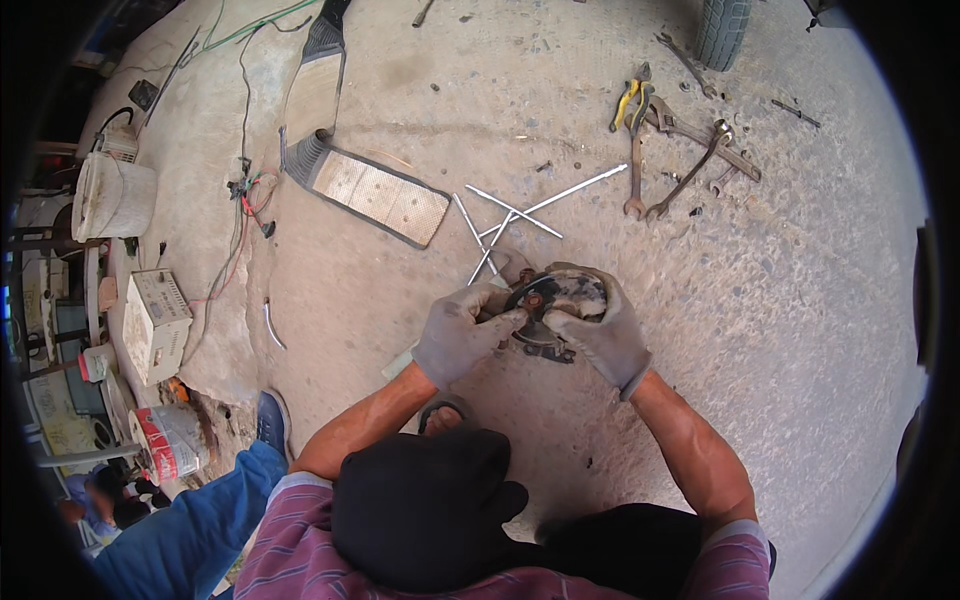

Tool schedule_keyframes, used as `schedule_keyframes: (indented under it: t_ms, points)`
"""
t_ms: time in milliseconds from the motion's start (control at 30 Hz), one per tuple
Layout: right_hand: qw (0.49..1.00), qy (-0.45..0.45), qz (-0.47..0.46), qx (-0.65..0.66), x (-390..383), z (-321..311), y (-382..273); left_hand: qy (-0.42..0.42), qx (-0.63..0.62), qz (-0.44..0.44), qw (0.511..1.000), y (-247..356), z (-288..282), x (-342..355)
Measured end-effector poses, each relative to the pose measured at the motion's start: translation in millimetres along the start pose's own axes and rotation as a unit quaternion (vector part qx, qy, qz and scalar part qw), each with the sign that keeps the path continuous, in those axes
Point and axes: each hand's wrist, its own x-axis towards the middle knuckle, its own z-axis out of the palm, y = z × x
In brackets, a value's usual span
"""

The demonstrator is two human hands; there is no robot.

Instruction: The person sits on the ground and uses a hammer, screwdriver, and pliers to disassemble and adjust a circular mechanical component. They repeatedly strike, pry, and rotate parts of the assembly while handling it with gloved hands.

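Note:
Both my hands wear grey work gloves and grip a dark, greasy round metal part (577,292) above the concrete floor. My left hand (462,335) closes on its left edge, thumb pressed near a rusty round centre. Around the right side wraps my right hand (608,335), its thumb on the front face. The part looks like a mechanical housing or hub; its exact kind is unclear. Just beyond it, thin silver rods (540,203) lie crossed on the floor, apparently T-handle wrenches. Beneath the part, a small dark piece (548,353) shows, partly hidden.
Yellow-handled pliers (626,102), an adjustable wrench (705,138) and several spanners lie at the far right, near a tyre (722,32). A framed mesh panel (385,197) lies left of the rods. Cables, a white box (156,325) and buckets (116,195) line the left; a jeans-clad leg (200,515) extends there.

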Motion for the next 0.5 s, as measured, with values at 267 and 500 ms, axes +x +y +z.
schedule_keyframes:
  t_ms: [267,500]
  points:
    - [0.996,-0.019,0.08,-0.042,6,-17,-35,-0.039,0.038,-0.004,0.998,26,13,-5]
    - [0.99,0.012,0.037,-0.135,-53,-4,-128,-0.086,0.143,0.091,0.982,120,7,-64]
